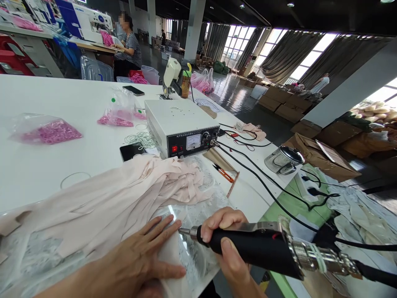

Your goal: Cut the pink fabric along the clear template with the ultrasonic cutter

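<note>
One left hand [141, 252] lies splayed flat on pale fabric [170, 250]; the right hand [233, 261] grips a black tool [254, 247].

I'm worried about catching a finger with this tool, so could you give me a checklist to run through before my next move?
1. Right hand grip on the tool: ok, wrapped around the black body.
2. Left hand on the fabric: ok, spread over a pale strip.
3. Left fingers clear of the tip: not ok, the tip is right at a fingertip; whether they touch is unclear.
4. Tool's cable off the fabric: ok, it runs off to the right.
5. Snips away from both hands: ok, lying in front of the box.
6. Box power: cannot tell from its red switch.
</note>
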The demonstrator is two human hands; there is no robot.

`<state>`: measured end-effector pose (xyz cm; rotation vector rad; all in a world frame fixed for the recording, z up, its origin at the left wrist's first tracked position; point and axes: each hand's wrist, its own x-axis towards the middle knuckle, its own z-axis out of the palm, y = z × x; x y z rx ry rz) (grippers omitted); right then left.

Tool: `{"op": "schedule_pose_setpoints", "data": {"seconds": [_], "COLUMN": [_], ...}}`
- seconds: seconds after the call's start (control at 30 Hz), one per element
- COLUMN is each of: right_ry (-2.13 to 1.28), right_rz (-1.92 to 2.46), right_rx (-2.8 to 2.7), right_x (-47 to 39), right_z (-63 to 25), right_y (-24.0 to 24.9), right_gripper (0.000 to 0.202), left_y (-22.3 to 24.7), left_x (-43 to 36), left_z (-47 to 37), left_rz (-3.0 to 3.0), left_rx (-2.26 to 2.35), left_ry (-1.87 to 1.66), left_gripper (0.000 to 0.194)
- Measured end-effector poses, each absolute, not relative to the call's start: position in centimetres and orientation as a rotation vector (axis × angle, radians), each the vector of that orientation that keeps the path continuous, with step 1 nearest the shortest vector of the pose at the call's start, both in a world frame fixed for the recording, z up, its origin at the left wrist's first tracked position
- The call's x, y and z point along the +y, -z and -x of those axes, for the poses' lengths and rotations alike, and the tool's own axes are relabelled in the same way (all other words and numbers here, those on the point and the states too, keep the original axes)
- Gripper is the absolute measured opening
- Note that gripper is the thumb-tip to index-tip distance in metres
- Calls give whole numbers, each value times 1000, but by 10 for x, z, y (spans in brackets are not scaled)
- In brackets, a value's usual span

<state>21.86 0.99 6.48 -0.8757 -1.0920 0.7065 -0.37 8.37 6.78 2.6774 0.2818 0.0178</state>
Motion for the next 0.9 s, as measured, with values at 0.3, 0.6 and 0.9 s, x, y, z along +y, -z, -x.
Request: {"op": "schedule_pose_setpoints", "data": {"seconds": [0.3,0.6,0.9], "right_ry": [-622,-619,-1189], "right_rz": [770,832,1309], "right_rx": [-808,-510,-645], "right_x": [10,3,-69], "right_z": [-228,-260,-268], "right_y": [-74,-50,-26], "right_gripper": [17,14,29], "left_y": [-81,-60,-42], "left_x": [84,38,39], "left_z": [17,55,18], "left_rz": [-2665,-2553,-2499], "left_rx": [203,971,1085], "left_ry": [-166,-491,-582], "left_gripper": [81,29,10]}}
